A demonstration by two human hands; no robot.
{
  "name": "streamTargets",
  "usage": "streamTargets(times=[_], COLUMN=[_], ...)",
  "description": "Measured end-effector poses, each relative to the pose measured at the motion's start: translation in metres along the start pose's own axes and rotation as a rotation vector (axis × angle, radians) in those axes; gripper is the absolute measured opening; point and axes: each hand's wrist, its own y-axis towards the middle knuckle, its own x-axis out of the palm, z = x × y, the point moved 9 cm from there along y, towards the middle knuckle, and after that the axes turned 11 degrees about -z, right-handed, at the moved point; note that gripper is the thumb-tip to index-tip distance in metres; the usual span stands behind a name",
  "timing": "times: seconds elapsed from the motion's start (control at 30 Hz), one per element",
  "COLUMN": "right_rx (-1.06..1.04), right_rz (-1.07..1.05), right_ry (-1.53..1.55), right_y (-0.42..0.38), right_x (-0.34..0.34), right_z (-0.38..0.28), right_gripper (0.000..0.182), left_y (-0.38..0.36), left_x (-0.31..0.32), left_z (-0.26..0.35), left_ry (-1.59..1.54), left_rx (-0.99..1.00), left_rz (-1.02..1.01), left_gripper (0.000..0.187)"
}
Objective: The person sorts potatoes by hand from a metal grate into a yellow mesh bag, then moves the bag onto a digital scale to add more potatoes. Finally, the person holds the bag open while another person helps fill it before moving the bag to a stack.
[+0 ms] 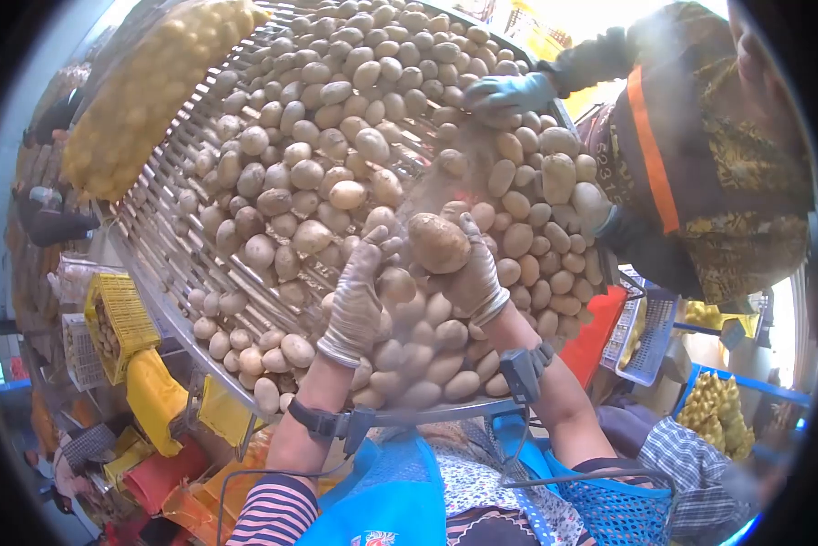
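My right hand (474, 284), in a whitish dusty glove, grips a large brown potato (439, 243) above the heap, with the thumb along its right side. To its left is my left hand (358, 300), gloved the same way, fingers stretched upward and palm turned inward. Its fingertips are right by a potato (381, 218) of the pile, and another potato (397, 284) shows beside the palm. Potatoes of many sizes cover the slatted metal table (168, 205) around both hands.
Across the table at the right, another person's blue-gloved hand (509, 96) reaches onto the potatoes. A full yellow mesh sack (159, 100) lies at the upper left edge. Yellow crates (122, 326) stand at left, a blue-and-white crate (646, 332) at right.
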Motion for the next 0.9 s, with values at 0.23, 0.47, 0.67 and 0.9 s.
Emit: streamTargets(times=[0.23, 0.47, 0.67, 0.9], right_rx=[0.048, -0.289, 0.877, 0.608], right_rz=[-0.117, -0.635, 0.076, 0.201], right_ry=[-0.843, -0.419, 3.259, 3.405], right_y=[-0.007, -0.075, 0.044, 0.145], right_x=[0.094, 0.17, 0.164, 0.082], right_z=[0.109, 0.023, 0.091, 0.131], right_gripper=[0.035, 0.029, 0.02, 0.038], left_y=[-0.126, -0.384, -0.424, -0.353], left_x=[-0.072, -0.337, -0.51, -0.379], left_z=[0.052, 0.096, 0.035, 0.163], left_ry=[-0.208, -0.203, -0.271, 0.42], left_rx=[0.092, 0.208, -0.084, 0.429], left_rz=[-0.032, 0.951, 0.826, 1.19], left_gripper=[0.048, 0.038, 0.031, 0.046])
